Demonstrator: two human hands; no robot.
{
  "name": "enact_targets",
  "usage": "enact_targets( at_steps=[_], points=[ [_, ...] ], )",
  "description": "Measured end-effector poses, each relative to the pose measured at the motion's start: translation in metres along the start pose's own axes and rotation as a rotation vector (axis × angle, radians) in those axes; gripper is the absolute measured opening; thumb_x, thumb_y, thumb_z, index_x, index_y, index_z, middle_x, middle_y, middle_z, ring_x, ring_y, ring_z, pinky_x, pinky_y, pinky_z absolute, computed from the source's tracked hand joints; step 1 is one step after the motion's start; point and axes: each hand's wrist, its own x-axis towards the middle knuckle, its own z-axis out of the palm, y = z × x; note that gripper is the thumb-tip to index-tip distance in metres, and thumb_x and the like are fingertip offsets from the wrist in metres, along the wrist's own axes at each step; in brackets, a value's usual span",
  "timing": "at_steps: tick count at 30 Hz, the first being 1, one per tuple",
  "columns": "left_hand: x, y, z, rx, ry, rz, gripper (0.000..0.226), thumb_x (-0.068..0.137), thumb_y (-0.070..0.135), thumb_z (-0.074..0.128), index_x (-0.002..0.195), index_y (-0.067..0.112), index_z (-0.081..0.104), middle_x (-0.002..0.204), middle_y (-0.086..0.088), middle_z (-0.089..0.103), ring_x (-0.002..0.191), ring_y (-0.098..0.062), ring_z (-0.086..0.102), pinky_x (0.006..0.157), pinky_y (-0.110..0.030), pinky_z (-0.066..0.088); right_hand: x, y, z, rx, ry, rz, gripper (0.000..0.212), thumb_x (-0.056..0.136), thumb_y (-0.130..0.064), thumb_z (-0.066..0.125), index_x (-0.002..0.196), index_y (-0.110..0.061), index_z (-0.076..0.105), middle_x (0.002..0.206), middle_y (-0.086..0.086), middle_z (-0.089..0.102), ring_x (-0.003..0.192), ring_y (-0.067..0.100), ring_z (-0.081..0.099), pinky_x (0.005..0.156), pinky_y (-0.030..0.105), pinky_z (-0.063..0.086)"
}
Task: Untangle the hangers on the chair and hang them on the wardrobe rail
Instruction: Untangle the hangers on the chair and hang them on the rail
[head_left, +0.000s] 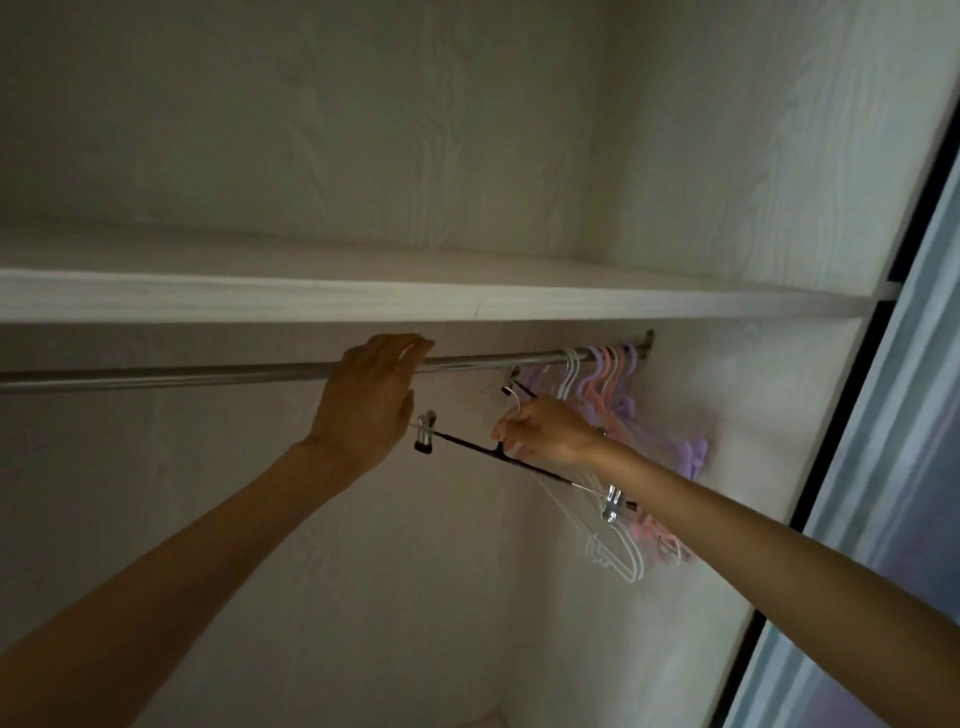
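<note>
Left hand (371, 397) grips the rail (156, 375); right hand (545, 431) pinches a black clip hanger (467, 444).

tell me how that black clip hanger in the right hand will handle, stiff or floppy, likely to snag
The black clip hanger looks thin and straight, so probably stiff and light. Its metal clips at the ends may swing and shift the balance. Held by the right hand beside the hung hangers, it could snag.
</note>
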Motion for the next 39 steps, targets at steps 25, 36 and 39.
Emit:
enact_targets(
  at_steps=[25,36,39],
  points=[
    [0.032,0.014,0.032,0.421,-0.33,-0.203,0.02,0.092,0.009,0.054,0.109,0.017,0.059,0.104,0.0,0.058,0.096,-0.016,0.053,0.069,-0.025,0.035,0.049,0.022,-0.033,-0.13,0.162,0.119,0.039,0.092,-0.032,0.054,0.082,0.002,0.07,0.082,0.016,0.072,0.075,0.025,0.067,0.079,0.037,0.054],
    [0.05,0.029,0.02,0.471,-0.433,-0.151,0.026,0.087,0.0,0.055,0.11,0.012,0.053,0.11,-0.004,0.056,0.101,-0.017,0.056,0.071,-0.024,0.034,0.058,0.015,-0.048,-0.559,0.336,-0.195,0.034,0.091,-0.023,0.055,0.125,-0.023,0.057,0.123,0.004,0.063,0.111,0.023,0.059,0.086,0.031,0.047],
    [0.052,0.032,0.02,0.481,-0.451,-0.152,0.028,0.088,0.0,0.053,0.113,0.011,0.053,0.113,-0.006,0.056,0.103,-0.019,0.056,0.079,-0.025,0.04,0.062,0.029,-0.044,-0.573,0.408,-0.218,0.034,0.088,-0.013,0.054,0.12,-0.021,0.061,0.114,0.006,0.068,0.105,0.025,0.062,0.082,0.034,0.05]
  ],
)
